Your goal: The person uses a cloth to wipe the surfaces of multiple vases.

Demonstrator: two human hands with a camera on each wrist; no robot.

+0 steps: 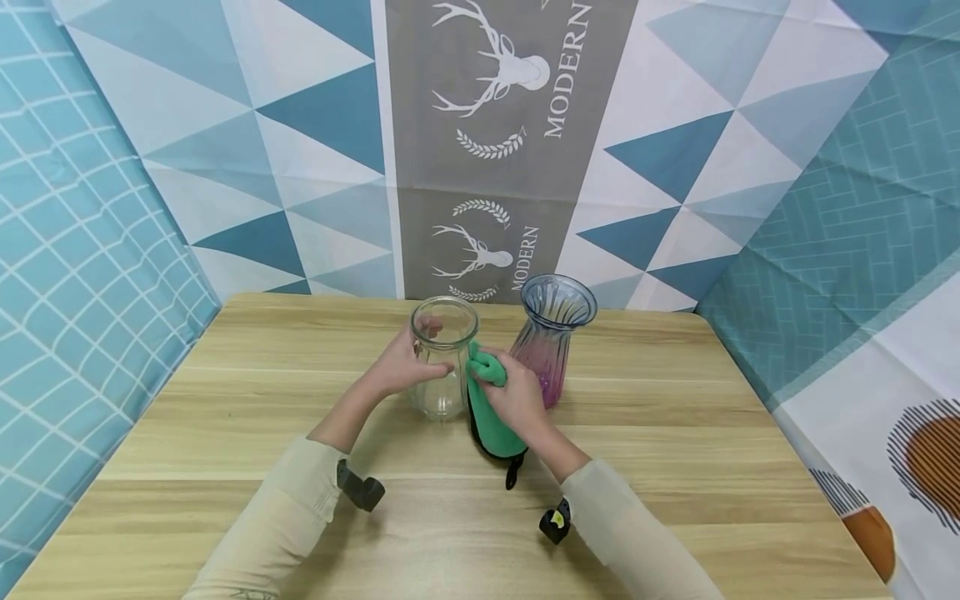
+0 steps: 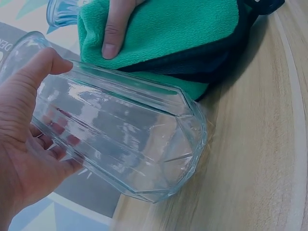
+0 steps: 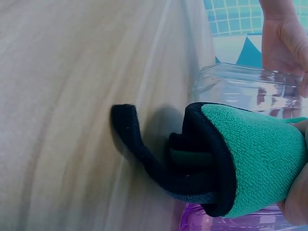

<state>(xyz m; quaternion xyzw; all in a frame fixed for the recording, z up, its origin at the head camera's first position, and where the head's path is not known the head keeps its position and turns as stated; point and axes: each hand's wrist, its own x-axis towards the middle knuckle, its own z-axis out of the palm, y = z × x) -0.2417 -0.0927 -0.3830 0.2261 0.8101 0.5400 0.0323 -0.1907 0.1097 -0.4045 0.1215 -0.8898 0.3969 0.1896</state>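
A clear glass vase (image 1: 444, 387) with a rounded rim stands upright on the wooden table. My left hand (image 1: 405, 364) grips it from the left, thumb on the near side and fingers round the far side; the left wrist view shows the ribbed glass (image 2: 125, 130) inside that grasp. In my right hand (image 1: 519, 392) is a folded green cloth (image 1: 497, 421) with black edging, held against or very close to the vase's right side. A black loop (image 3: 132, 132) hangs from the cloth's lower end. Partly behind the right hand stands a blue-to-pink fluted glass vase (image 1: 557, 321).
The wooden table (image 1: 645, 475) reaches back to a patterned wall cloth (image 1: 322, 150). Blue tile-patterned cloth (image 1: 75, 225) hangs at the left, and more patterned cloth (image 1: 862, 250) at the right. Black mounts (image 1: 362, 487) are strapped at both wrists.
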